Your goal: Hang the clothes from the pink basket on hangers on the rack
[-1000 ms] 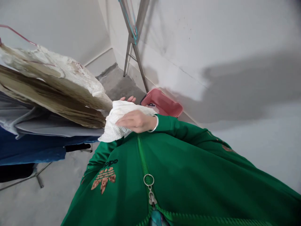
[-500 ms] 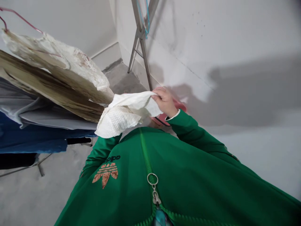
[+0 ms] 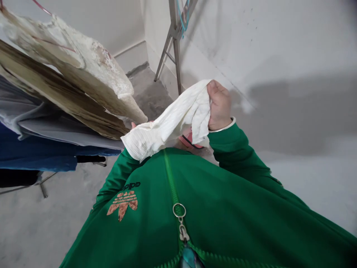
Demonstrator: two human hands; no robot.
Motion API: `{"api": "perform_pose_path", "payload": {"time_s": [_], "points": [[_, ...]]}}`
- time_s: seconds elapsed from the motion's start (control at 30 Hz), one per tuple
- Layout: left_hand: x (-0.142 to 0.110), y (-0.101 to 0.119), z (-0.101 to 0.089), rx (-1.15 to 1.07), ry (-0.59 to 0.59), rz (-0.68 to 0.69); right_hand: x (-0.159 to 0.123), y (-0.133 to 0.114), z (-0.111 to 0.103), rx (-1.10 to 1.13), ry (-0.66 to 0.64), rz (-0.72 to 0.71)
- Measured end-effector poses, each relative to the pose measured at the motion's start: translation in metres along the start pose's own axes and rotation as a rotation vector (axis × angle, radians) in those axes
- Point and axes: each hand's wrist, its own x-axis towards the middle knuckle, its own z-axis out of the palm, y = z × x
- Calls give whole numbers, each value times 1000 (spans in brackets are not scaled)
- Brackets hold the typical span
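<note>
A white cloth (image 3: 178, 108) with a ribbed, textured end stretches between my two hands in front of my green jacket. My right hand (image 3: 219, 104) is closed on its raised right end, thumb on top, and loose folds hang below. My left hand (image 3: 133, 125) is behind the lower, ribbed end of the cloth and supports it there. Only a bit of its fingers shows; the rest is hidden by the cloth. That hand is close to the hems of the hanging clothes.
On the left hang a cream lace garment (image 3: 108, 70), a brown one (image 3: 69, 100), and grey and blue clothes (image 3: 36, 152). A metal rack leg (image 3: 175, 48) stands by the wall. Partly hidden behind the cloth is a pink basin (image 3: 191, 139) on the floor.
My right hand has gone from lying flat on the bunched cloth to gripping its edge and pulling it up and right. The cloth is now drawn out lengthwise. My left hand stays behind it.
</note>
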Motion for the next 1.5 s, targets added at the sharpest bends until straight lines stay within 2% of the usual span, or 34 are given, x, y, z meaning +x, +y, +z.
{"api": "perform_pose_path", "payload": {"time_s": [0.1, 0.17, 0.27, 0.33, 0.43, 0.5, 0.67, 0.77, 0.83, 0.93, 1.03, 1.13, 1.23, 1.37, 1.43, 1.5], "points": [[-10, -11, -16, -309, -140, -128, -2, -11, 2, 67, 49, -24], [-14, -20, -24, -414, -254, -179, -4, -19, 4, 80, 47, -25], [-13, -28, -18, -278, -427, -175, -9, -32, 10, 100, -7, -10], [-8, -30, -4, -150, -459, -147, -13, -39, 15, 108, -47, -7], [4, -26, 11, 21, -337, -122, -15, -46, 20, 110, -97, -21], [14, -19, 6, 127, -208, -118, -12, -50, 19, 100, -100, -44], [41, 14, -47, 310, 127, 111, 1, -56, -7, 20, 14, -153], [48, 46, -70, 371, 142, 125, 5, -53, -25, 8, 10, -232], [47, 70, -73, 408, 115, 115, 6, -46, -34, 2, 24, -242], [43, 109, -61, 361, 49, 114, 8, -33, -42, -31, 68, -175], [38, 144, -37, 172, -49, 36, 14, -19, -45, -79, 81, -102], [34, 169, -10, -21, -124, -18, 24, 2, -42, -106, 67, -53], [34, 183, 11, -160, -102, 35, 35, 31, -31, -184, 5, 34], [44, 191, 28, -264, -29, 137, 36, 70, -11, -363, -135, 103], [50, 192, 34, -311, 8, 142, 24, 81, -4, -328, -224, 62], [56, 192, 37, -380, 50, 139, 8, 82, 1, -181, -361, -12]]}}
